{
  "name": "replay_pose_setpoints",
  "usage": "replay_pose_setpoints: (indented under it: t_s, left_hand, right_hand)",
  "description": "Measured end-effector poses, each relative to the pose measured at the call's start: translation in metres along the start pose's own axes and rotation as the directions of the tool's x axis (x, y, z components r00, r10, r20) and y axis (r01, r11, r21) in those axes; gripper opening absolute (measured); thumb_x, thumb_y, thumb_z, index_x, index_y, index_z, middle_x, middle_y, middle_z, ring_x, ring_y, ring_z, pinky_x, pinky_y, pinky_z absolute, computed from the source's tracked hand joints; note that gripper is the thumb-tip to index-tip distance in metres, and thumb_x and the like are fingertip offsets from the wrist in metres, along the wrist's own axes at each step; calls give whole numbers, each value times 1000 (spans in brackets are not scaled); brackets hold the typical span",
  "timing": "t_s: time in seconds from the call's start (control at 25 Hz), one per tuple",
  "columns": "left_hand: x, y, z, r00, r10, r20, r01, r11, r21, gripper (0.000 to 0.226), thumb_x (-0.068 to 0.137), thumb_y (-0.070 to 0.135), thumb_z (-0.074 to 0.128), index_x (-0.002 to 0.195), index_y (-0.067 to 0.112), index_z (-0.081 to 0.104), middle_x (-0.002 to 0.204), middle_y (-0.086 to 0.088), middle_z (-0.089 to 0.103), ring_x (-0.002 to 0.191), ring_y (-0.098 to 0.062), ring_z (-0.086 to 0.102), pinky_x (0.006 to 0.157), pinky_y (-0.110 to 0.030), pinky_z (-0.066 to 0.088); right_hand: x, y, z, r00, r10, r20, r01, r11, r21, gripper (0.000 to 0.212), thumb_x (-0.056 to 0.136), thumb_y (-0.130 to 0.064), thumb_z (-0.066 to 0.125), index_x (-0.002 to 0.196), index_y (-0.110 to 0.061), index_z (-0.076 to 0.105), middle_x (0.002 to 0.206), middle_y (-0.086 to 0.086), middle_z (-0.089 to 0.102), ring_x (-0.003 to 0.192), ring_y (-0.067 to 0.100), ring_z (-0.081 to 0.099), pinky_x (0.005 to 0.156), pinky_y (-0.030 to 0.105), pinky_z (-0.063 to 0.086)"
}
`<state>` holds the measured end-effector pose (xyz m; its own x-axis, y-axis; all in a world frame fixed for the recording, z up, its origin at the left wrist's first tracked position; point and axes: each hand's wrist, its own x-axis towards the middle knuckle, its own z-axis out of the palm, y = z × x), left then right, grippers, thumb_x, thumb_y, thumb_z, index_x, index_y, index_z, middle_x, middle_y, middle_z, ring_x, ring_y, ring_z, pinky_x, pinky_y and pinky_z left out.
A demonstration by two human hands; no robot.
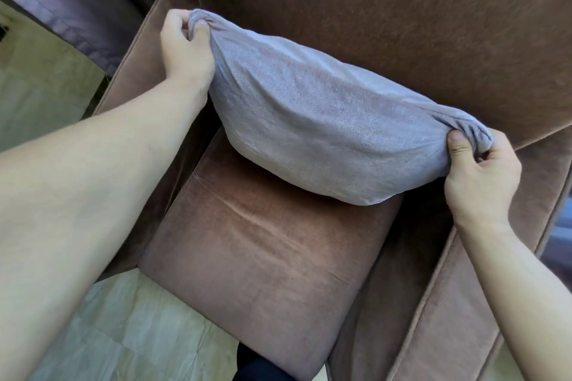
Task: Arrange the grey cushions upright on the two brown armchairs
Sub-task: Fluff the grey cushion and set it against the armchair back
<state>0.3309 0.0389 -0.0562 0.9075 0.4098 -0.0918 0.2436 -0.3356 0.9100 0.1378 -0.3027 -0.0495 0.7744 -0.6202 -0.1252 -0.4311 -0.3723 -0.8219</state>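
Cushion (325,120) is pinched at its top corners by left hand (182,49) and right hand (483,170), both closed on fabric, at the seat's back edge against the armchair (402,25) backrest; placing step, next: settle upright, release.

Left hand (182,49), right hand (476,176) pinch grey cushion (325,127) corners against brown armchair (402,25) backrest.

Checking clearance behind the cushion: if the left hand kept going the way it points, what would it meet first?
Probably the armchair's backrest: the left hand, pinching the grey cushion's corner, points toward it, though depth is unclear.
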Motion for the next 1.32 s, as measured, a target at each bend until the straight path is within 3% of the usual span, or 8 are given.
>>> replay_pose_setpoints:
  t_s: [0.08, 0.24, 0.48, 0.64, 0.8, 1.0, 1.2, 1.32]
  left_hand:
    - [-2, -6, -5, 997, -56, 61, 53, 997, 54, 12, 100, 34, 53, 105, 25, 60, 92, 9, 63, 81, 1, 60, 71, -9, 49]
    - [-3, -37, -25, 962, -274, 4, 274, 961, -36, 50, 97, 60, 37, 118, 21, 58, 114, 5, 70, 108, -9, 64, 97, -27, 49]
    - [-30, -126, -45, 842, -539, -29, 536, 841, -70, 35, 95, 11, 39, 119, 16, 64, 110, -4, 73, 117, -27, 64, 96, -37, 49]
    - [-49, -185, -37, 858, -497, 131, 477, 865, 156, 59, 87, -14, 35, 134, 12, 61, 135, -6, 64, 128, -23, 58, 106, -31, 49]
    - [-33, -213, -9, 872, -352, 340, 280, 929, 243, 78, 79, -12, 36, 149, 20, 50, 147, -2, 57, 140, -18, 48, 119, -32, 37]
    - [-28, -234, 17, 837, -356, 416, 151, 880, 451, 51, 93, 11, 44, 143, 23, 43, 139, -11, 58, 129, -33, 53, 110, -43, 43]
    - [-28, -245, 12, 831, -320, 455, -2, 816, 579, 39, 92, 0, 50, 130, 7, 49, 129, -20, 59, 120, -38, 58, 102, -45, 48]
    - [-48, -264, 0, 792, -409, 453, 70, 798, 598, 33, 91, -1, 52, 122, 9, 59, 110, -21, 70, 98, -38, 71, 88, -45, 59]
  right_hand:
    - [3, -13, 5, 1000, -15, 21, 17, 993, -113, 35, 91, -14, 62, 126, -11, 62, 116, -2, 66, 100, 1, 58, 82, -4, 33]
    - [3, -75, 57, 891, -387, 237, 449, 827, -339, 50, 79, -2, 53, 128, -6, 63, 129, 16, 60, 120, 35, 55, 96, 10, 26]
    - [-20, -154, 199, 589, -466, 660, 761, 596, -258, 71, 92, -60, 63, 144, -14, 49, 137, 9, 54, 124, 29, 53, 107, 40, 46]
    - [-17, -163, 257, 582, -501, 641, 802, 486, -348, 72, 91, -66, 58, 137, -11, 51, 134, 11, 56, 122, 30, 55, 102, 44, 49]
    - [-9, -152, 274, 556, -569, 605, 822, 482, -303, 41, 104, -45, 48, 122, -9, 53, 113, 6, 62, 101, 29, 59, 82, 39, 41]
    - [-2, -147, 260, 552, -685, 476, 823, 539, -179, 15, 103, -33, 48, 98, -19, 45, 93, 1, 53, 82, 18, 46, 72, 30, 30]
    - [10, -153, 247, 595, -703, 390, 785, 613, -92, 22, 102, -28, 51, 98, -8, 56, 84, -6, 51, 79, 11, 44, 71, 25, 34]
    - [21, -162, 246, 633, -678, 374, 750, 657, -76, 21, 100, -28, 54, 97, -8, 56, 70, -16, 42, 71, 6, 41, 70, 25, 35]
